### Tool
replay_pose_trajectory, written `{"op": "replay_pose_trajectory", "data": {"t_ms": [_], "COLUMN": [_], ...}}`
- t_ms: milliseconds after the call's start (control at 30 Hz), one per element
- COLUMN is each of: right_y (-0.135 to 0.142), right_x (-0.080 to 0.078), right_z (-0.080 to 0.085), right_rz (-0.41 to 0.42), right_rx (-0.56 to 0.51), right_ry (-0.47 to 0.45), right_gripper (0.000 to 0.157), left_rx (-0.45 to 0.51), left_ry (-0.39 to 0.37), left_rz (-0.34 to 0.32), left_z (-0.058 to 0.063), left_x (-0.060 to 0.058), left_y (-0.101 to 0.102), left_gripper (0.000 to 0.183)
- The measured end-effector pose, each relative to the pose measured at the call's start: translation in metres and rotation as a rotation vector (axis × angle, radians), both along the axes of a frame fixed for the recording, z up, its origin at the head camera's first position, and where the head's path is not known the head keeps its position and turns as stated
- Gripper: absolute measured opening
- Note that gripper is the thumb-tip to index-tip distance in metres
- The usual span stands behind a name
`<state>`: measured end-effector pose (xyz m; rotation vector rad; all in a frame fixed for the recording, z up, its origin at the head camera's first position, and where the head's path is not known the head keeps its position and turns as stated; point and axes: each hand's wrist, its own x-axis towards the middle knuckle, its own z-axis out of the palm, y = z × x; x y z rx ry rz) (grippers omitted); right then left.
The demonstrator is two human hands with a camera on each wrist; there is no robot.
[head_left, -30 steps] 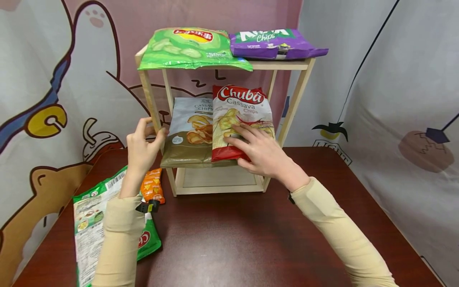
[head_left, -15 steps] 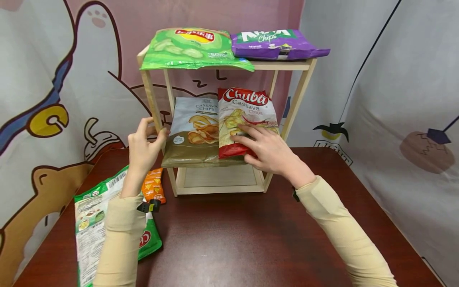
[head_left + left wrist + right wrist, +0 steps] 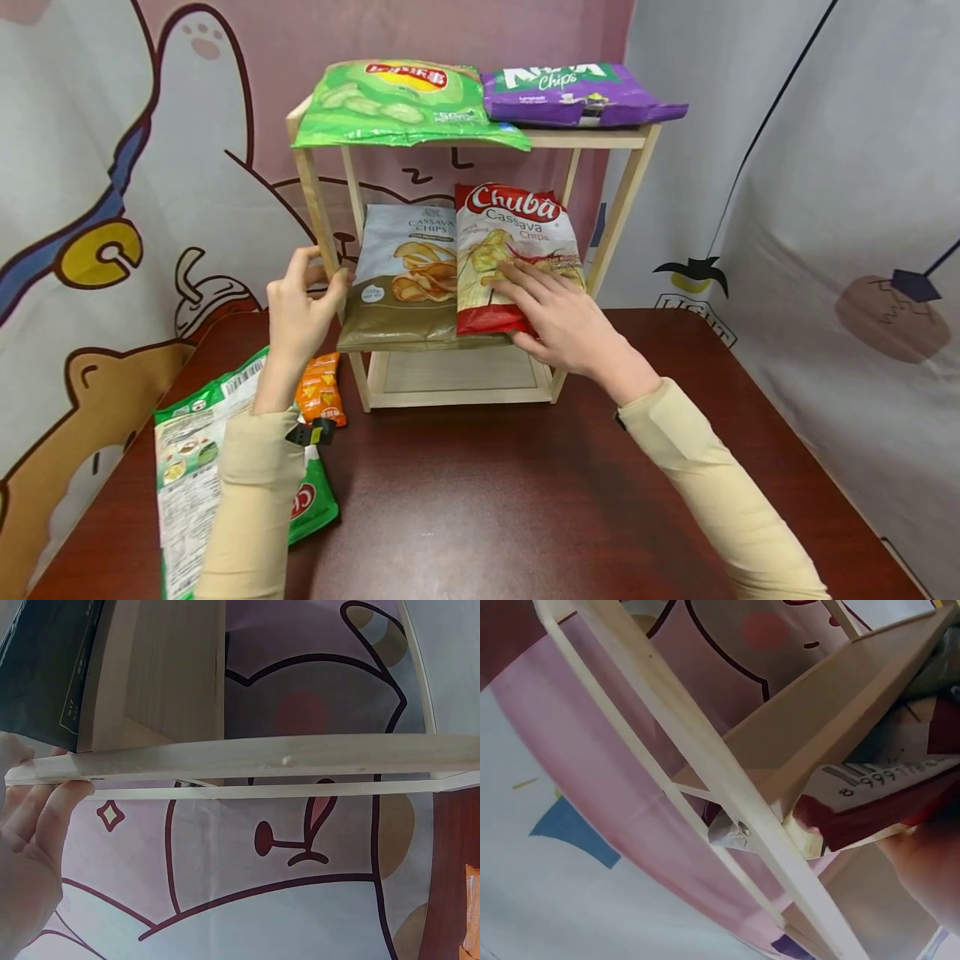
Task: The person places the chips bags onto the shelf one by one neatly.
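Note:
In the head view my left hand (image 3: 300,312) grips the front left post of a wooden shelf rack (image 3: 622,208). Its thumb and fingers close round that post (image 3: 285,757) in the left wrist view. My right hand (image 3: 566,321) lies with nearly straight fingers on the lower front of a red and white Chuba cassava chip bag (image 3: 517,218), its thumb by the bottom edge. That bag leans on the middle shelf, overlapping a grey and brown cassava chip bag (image 3: 405,275). The Chuba bag's barcode side (image 3: 877,784) shows beside the hand in the right wrist view.
On the top shelf lie a green chip bag (image 3: 390,104) and a purple chip bag (image 3: 577,100). An orange snack pack (image 3: 321,390) and a green and white bag (image 3: 187,475) lie on the dark table (image 3: 465,500) at left. Below is the rack's bottom shelf (image 3: 457,371).
The Chuba bag has shifted slightly right on the middle shelf, the right hand moving along with it, and its bottom edge has come down a little. The left hand keeps its grip.

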<state>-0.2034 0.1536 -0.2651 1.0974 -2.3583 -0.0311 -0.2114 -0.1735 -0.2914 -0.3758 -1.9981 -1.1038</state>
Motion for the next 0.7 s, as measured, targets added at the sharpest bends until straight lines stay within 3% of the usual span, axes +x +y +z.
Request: {"op": "replay_pose_trajectory", "data": {"t_ms": [133,333,500,700], "right_y": [-0.001,-0.002,-0.002,-0.002], "right_x": [0.006,0.009,0.008,0.003], "right_z": [-0.007,-0.012,-0.016,-0.017], "right_rz": [0.001,0.08,0.109,0.124], "right_rx": [-0.015,-0.072,-0.099,-0.114], "right_ry": [0.163,0.401,0.436,0.432], "right_gripper": [0.057,0.043,0.032,0.031], "left_rx": [0.0,-0.007,-0.007,-0.016], "left_ry": [-0.001,0.013,0.015,0.005], "left_rz": [0.002,0.001,-0.002,0.015], "left_z": [0.0,0.0,0.0,0.0], "left_x": [0.0,0.0,-0.001,0.0], "left_y": [0.0,-0.001,0.0,0.0], "left_gripper": [0.026,0.026,0.025,0.026]}}
